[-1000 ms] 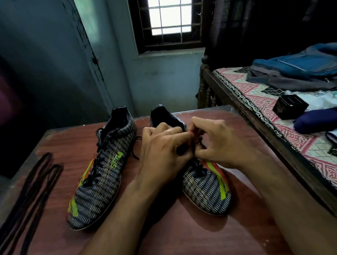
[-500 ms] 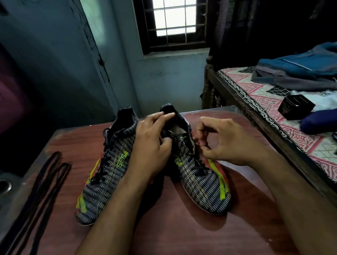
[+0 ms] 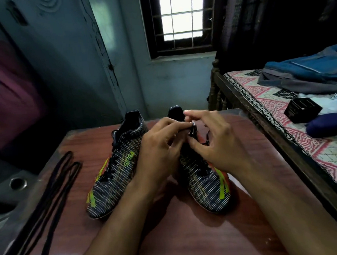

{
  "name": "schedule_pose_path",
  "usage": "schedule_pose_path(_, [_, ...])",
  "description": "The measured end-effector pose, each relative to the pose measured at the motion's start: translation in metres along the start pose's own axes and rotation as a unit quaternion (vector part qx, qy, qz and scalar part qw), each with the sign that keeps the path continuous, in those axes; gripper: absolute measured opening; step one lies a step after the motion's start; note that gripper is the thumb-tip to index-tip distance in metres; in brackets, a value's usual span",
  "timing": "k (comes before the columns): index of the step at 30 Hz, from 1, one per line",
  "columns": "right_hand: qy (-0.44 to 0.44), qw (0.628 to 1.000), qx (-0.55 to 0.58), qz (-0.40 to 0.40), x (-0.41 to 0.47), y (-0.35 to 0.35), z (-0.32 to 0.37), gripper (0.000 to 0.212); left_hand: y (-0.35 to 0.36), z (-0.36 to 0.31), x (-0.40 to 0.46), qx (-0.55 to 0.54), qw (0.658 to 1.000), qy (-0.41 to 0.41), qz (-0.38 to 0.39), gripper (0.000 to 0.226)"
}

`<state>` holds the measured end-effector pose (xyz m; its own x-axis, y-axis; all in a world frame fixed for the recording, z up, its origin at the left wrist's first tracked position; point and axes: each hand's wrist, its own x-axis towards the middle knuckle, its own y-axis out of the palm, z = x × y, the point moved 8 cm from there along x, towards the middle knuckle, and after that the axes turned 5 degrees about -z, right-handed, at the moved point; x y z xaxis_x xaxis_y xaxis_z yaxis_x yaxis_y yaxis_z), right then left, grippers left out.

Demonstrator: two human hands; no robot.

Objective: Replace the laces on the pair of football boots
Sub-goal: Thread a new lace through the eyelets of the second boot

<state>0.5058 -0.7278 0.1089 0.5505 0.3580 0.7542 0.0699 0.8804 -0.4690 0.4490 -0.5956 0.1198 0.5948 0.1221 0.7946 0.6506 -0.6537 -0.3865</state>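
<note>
Two dark patterned football boots with green and orange flashes stand side by side on the brown table (image 3: 190, 244), toes toward me. The left boot (image 3: 117, 170) still carries its black lace. Both hands work at the upper eyelets of the right boot (image 3: 204, 186). My left hand (image 3: 159, 153) pinches the black lace (image 3: 192, 128) near its tip above the boot's tongue. My right hand (image 3: 214, 142) has its fingers curled at the same spot, thumb against the boot's side, and a loose stretch of lace runs under it. The eyelets are hidden behind my fingers.
Spare black laces (image 3: 45, 196) lie in long loops along the table's left edge. A bed (image 3: 281, 108) with a patterned cover, clothes and a small black box (image 3: 302, 109) runs close along the right. A wall and window stand behind the table.
My left hand has left the boot's collar and come back to the lace at the top eyelets, meeting my right hand there. The camera has tipped slightly.
</note>
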Motion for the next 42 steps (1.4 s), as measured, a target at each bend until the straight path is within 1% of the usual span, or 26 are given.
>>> schedule_pose_path(2, [-0.004,0.999,0.011,-0.042,0.001,-0.006,0.001,0.027,-0.002,-0.010,0.001,0.039,0.999,0.018,0.008,0.017])
schedule_pose_path(3, [0.016,0.997,0.028,-0.066,0.000,-0.012,-0.005,0.021,-0.004,-0.012,0.002,0.073,0.997,0.018,0.014,0.018])
schedule_pose_path(4, [0.053,0.994,0.053,-0.085,0.000,-0.016,-0.013,0.019,-0.010,-0.011,0.002,0.109,0.994,0.015,0.019,0.021])
schedule_pose_path(6, [0.139,0.977,0.109,-0.117,-0.001,-0.018,-0.030,0.022,-0.024,-0.008,0.001,0.174,0.983,0.016,0.050,0.028])
schedule_pose_path(8, [0.217,0.953,0.167,-0.132,-0.006,-0.017,-0.044,0.026,-0.035,-0.009,-0.006,0.225,0.968,0.026,0.110,0.034])
schedule_pose_path(9, [0.243,0.942,0.189,-0.134,-0.008,-0.014,-0.049,0.029,-0.042,-0.007,-0.010,0.241,0.960,0.024,0.137,0.034])
schedule_pose_path(11, [0.281,0.921,0.227,-0.148,-0.010,-0.013,-0.055,0.036,-0.055,-0.004,-0.016,0.267,0.948,0.017,0.171,0.025])
schedule_pose_path(12, [0.303,0.907,0.248,-0.158,-0.010,-0.013,-0.060,0.040,-0.061,-0.001,-0.018,0.273,0.946,0.010,0.175,0.021])
schedule_pose_path(13, [0.325,0.890,0.273,-0.168,-0.011,-0.013,-0.063,0.044,-0.067,0.000,-0.019,0.279,0.944,0.001,0.175,0.023])
schedule_pose_path(14, [0.334,0.885,0.275,-0.173,-0.012,-0.015,-0.066,0.048,-0.070,0.002,-0.021,0.277,0.944,-0.009,0.177,0.025])
schedule_pose_path(15, [0.324,0.895,0.259,-0.165,-0.010,-0.017,-0.065,0.050,-0.071,0.003,-0.022,0.271,0.946,-0.017,0.178,0.027])
schedule_pose_path(16, [0.296,0.918,0.223,-0.138,-0.006,-0.019,-0.059,0.050,-0.072,0.001,-0.022,0.264,0.948,-0.021,0.177,0.028])
schedule_pose_path(17, [0.265,0.940,0.195,-0.094,-0.003,-0.017,-0.053,0.049,-0.071,0.000,-0.022,0.257,0.951,-0.028,0.171,0.028])
schedule_pose_path(18, [0.237,0.953,0.183,-0.047,0.000,-0.013,-0.044,0.048,-0.071,-0.001,-0.020,0.253,0.954,-0.036,0.158,0.027])
schedule_pose_path(20, [0.188,0.962,0.196,0.038,0.001,-0.006,-0.029,0.046,-0.065,-0.002,-0.014,0.239,0.961,-0.059,0.124,0.022])
schedule_pose_path(22, [0.147,0.963,0.204,0.098,0.001,0.000,-0.017,0.044,-0.051,-0.006,-0.007,0.218,0.968,-0.070,0.101,0.016])
schedule_pose_path(24, [0.125,0.961,0.201,0.141,0.000,0.007,-0.012,0.040,-0.035,-0.013,0.002,0.188,0.976,-0.067,0.081,0.012])
schedule_pose_path(26, [0.116,0.969,0.172,0.130,0.001,0.008,-0.015,0.032,-0.022,-0.017,0.011,0.159,0.983,-0.070,0.056,0.009])
schedule_pose_path(27, [0.122,0.972,0.173,0.105,0.003,0.005,-0.018,0.026,-0.016,-0.018,0.014,0.150,0.985,-0.069,0.044,0.009])
schedule_pose_path(29, [0.152,0.964,0.212,0.051,0.006,-0.006,-0.030,0.016,-0.006,-0.016,0.016,0.139,0.988,-0.063,0.030,0.009])
schedule_pose_path(32, [0.194,0.939,0.284,0.001,0.009,-0.018,-0.051,0.015,0.002,-0.005,0.004,0.092,0.994,-0.055,0.011,0.010])
schedule_pose_path(35, [0.218,0.927,0.304,-0.028,0.006,-0.021,-0.065,0.021,0.005,0.014,-0.024,0.070,0.995,-0.071,-0.006,0.017])
schedule_pose_path(38, [0.237,0.920,0.313,-0.009,0.002,-0.012,-0.061,0.013,0.009,0.027,-0.041,0.058,0.995,-0.082,-0.008,0.027])
schedule_pose_path(42, [0.212,0.913,0.348,0.032,0.003,-0.008,-0.041,0.018,0.003,0.033,-0.037,-0.019,0.994,-0.103,-0.034,0.038])
